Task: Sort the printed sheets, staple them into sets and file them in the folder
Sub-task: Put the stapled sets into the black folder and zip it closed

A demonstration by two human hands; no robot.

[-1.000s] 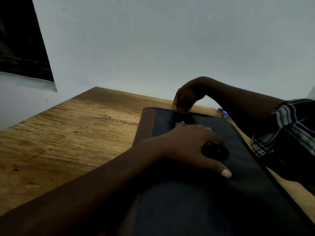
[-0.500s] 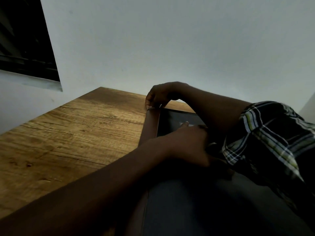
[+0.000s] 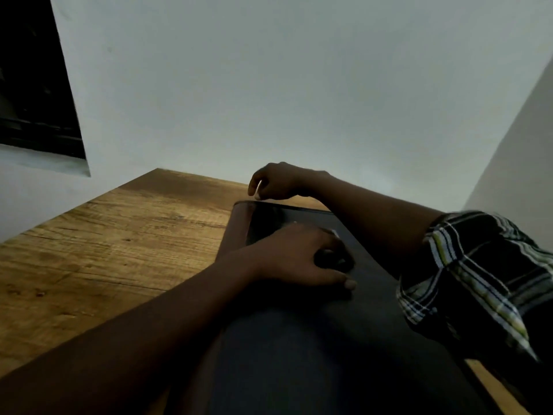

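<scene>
Folder [image 3: 299,354] under spread left grip [image 3: 293,256], far edge beneath curled right grip [image 3: 281,181], hold unclear.

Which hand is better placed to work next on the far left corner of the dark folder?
Right, probably. The right hand has its curled fingers at the far corner of the folder, while the left hand presses on the folder nearer the person and seems to steady it.

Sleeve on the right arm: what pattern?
Plaid: the sleeve is dark with white and yellow-green stripes. Head view, the only one.
</scene>
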